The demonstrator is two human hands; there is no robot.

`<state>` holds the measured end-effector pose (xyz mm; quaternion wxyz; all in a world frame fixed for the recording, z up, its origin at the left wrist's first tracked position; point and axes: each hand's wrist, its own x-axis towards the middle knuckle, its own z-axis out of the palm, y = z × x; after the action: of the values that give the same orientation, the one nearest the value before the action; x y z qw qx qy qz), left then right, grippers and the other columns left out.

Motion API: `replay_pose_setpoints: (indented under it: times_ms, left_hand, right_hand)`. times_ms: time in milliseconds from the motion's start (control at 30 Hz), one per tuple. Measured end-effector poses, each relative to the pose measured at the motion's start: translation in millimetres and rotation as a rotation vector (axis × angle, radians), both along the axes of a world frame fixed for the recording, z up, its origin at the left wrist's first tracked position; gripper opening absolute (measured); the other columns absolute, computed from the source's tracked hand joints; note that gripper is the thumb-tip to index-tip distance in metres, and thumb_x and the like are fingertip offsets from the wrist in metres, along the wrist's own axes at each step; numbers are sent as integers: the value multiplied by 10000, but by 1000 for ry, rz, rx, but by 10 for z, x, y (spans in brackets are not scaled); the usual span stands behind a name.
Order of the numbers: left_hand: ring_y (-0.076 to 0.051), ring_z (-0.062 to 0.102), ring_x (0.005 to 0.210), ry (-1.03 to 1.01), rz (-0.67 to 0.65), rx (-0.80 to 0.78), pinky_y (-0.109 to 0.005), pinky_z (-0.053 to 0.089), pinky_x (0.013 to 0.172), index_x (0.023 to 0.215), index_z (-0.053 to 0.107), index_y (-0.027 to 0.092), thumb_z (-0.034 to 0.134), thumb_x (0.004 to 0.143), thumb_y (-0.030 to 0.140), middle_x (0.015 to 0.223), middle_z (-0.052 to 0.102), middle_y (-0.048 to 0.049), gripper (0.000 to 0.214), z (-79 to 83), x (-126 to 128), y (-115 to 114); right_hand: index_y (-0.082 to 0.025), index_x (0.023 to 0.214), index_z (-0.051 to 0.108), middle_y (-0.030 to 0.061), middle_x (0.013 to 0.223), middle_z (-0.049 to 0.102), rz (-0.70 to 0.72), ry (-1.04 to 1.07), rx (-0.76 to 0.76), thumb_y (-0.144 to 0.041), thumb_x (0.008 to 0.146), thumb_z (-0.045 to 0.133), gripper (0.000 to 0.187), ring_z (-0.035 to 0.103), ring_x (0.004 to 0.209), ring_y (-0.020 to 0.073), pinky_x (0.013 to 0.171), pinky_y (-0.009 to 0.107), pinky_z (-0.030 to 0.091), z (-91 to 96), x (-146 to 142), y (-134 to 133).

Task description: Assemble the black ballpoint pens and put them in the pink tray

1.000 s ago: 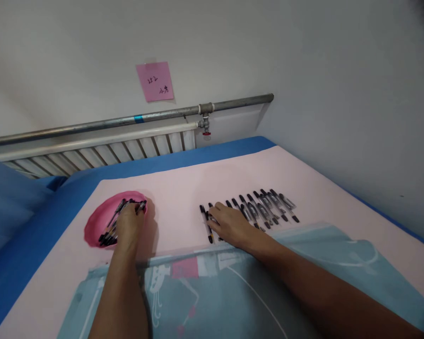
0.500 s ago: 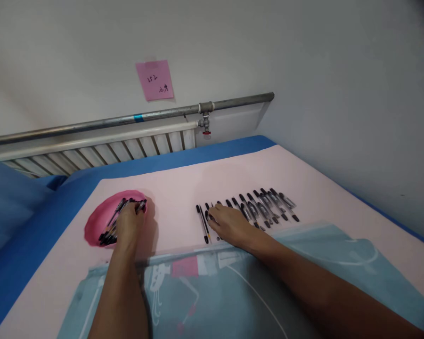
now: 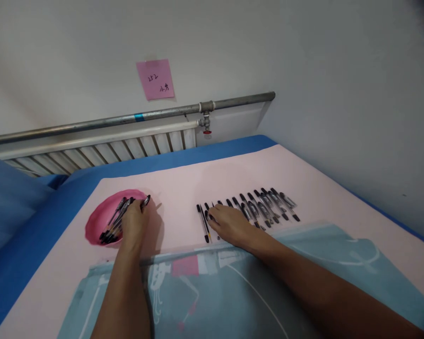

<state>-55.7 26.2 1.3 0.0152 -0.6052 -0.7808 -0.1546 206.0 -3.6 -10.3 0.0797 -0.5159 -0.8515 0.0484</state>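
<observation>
My left hand (image 3: 134, 221) is at the right rim of a pink bowl (image 3: 92, 226), its fingers closed round a pen (image 3: 146, 201) whose black end sticks out past the fingertips. Several black-capped pens (image 3: 116, 219) lie slanted together inside that bowl. To the right, my right hand (image 3: 228, 223) rests over the left part of a row of pens, with fingers curled on a black-ended pen (image 3: 207, 215); the palm hides most of it. Just left of those fingertips lies a clear pen with black ends (image 3: 202, 223).
The rest of the row of clear, black-capped pens (image 3: 265, 207) spreads rightward on the pink tabletop (image 3: 176, 197). A teal patterned cloth (image 3: 212, 292) lies along the near edge. Behind are a blue border, a white radiator (image 3: 127, 150), a metal pipe and a pink note (image 3: 156, 80).
My left hand has lifted slightly and shifted right with a pen, from over the pens in the bowl to its right rim. My right hand has barely moved.
</observation>
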Motion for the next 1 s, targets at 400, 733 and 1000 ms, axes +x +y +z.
replay_pose_setpoints:
  times_ms: [400, 733, 1000]
  left_hand:
    - [-261, 617, 836, -56, -39, -20, -301, 425, 673, 952, 625, 128, 402, 825, 315, 905, 680, -123, 318, 5, 24, -13]
    - [-260, 617, 869, -52, -37, -21, -304, 437, 710, 995, 620, 124, 415, 820, 294, 939, 679, -130, 320, -8, 22, 0]
    - [-266, 618, 874, -42, -39, -24, -311, 433, 724, 991, 621, 118, 411, 826, 300, 939, 679, -136, 324, 10, 40, -12]
  right_hand:
    - [-146, 810, 555, 58, 818, 595, 1, 14, 6, -183, 844, 436, 129, 529, 740, 145, 614, 249, 277, -25, 4, 8]
    - [-149, 801, 550, 56, 815, 601, 10, 18, 27, -184, 846, 428, 134, 537, 748, 150, 619, 255, 280, -31, 6, 1]
    - [-147, 799, 545, 61, 824, 600, 10, 11, 2, -183, 841, 432, 126, 531, 746, 150, 615, 252, 277, -6, -3, 8]
